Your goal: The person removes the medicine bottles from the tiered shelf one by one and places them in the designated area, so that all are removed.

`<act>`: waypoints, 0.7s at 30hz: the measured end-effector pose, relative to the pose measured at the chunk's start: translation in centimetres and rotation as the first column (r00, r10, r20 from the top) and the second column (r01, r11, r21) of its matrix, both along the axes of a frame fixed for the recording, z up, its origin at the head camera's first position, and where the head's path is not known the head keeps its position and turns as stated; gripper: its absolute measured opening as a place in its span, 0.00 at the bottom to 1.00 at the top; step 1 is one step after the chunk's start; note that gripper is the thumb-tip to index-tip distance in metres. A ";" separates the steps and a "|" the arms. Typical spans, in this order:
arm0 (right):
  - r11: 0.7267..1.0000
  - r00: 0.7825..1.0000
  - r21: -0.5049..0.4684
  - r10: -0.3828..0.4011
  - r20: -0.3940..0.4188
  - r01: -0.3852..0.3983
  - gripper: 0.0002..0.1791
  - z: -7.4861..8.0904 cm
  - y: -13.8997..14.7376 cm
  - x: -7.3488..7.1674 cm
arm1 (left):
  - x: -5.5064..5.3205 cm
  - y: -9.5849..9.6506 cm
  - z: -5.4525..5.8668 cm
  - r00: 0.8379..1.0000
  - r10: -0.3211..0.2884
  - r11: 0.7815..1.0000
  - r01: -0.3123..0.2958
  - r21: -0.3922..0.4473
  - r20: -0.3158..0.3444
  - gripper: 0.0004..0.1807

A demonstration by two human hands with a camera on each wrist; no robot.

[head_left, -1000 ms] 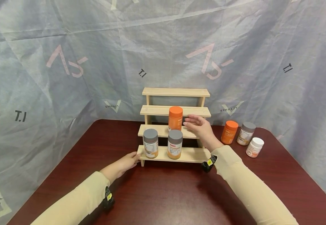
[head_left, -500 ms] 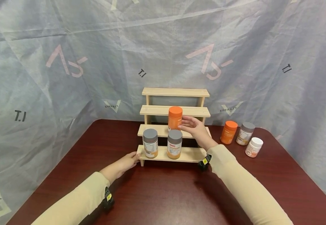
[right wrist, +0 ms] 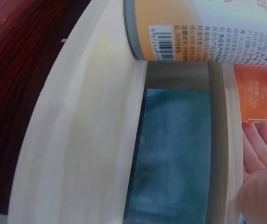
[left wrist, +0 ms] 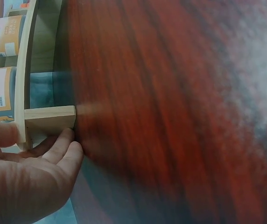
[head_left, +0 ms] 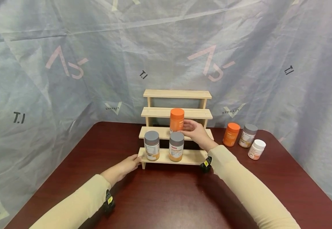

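Note:
A stepped wooden shelf (head_left: pixel 158 132) stands on the table. On its second step from the bottom sits an orange jar (head_left: pixel 177 120) with an orange lid. My right hand (head_left: pixel 196 133) holds this jar's right side, thumb in front and fingers behind; the right wrist view shows the fingers (right wrist: pixel 259 147) reaching beside it. Two grey-lidded jars, a left one (head_left: pixel 152 145) and a right one (head_left: pixel 176 147), stand upright on the lowest step. My left hand (head_left: pixel 128 164) grips that step's left end. In the left wrist view, its thumb lies on the board and its fingers touch the leg (left wrist: pixel 54 119).
To the right on the dark red table (head_left: pixel 166 197) stand another orange jar (head_left: pixel 231 135), another grey-lidded jar (head_left: pixel 247 136) and a smaller white-capped bottle (head_left: pixel 256 149). Behind the table hangs a grey printed cloth (head_left: pixel 111 63). The top two steps (head_left: pixel 177 93) bear nothing.
My right hand has come left from beside the orange jar to close around its right side. My left hand keeps its place on the shelf. The view has shifted slightly.

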State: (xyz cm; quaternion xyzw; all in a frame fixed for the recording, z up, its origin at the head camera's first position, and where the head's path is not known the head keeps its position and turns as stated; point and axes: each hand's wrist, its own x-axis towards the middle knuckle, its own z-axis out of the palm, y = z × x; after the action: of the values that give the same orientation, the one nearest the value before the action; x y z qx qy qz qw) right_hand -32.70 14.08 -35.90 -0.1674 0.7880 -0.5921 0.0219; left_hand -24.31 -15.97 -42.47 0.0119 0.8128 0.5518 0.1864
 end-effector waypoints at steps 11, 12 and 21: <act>0.998 1.000 0.064 0.000 0.005 0.000 0.33 0.2 -0.2 -0.1 | -0.2 0.0 -0.1 1.000 -0.003 1.000 0.002 -0.005 -0.004 0.28; 0.998 1.000 0.068 0.002 0.002 -0.002 0.33 0.2 -0.2 -0.1 | -0.2 0.0 -0.1 1.000 -0.003 1.000 0.003 -0.009 -0.005 0.28; 0.998 1.000 0.061 0.014 -0.021 -0.013 0.31 0.2 -0.2 0.1 | 0.0 -0.1 -0.1 1.000 0.000 1.000 0.000 -0.020 0.003 0.28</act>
State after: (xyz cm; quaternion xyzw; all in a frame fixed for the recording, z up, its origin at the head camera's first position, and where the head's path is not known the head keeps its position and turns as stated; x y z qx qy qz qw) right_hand -32.56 13.89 -35.72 -0.1782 0.8047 -0.5658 0.0227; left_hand -24.34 -16.08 -42.61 0.0093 0.8181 0.5435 0.1877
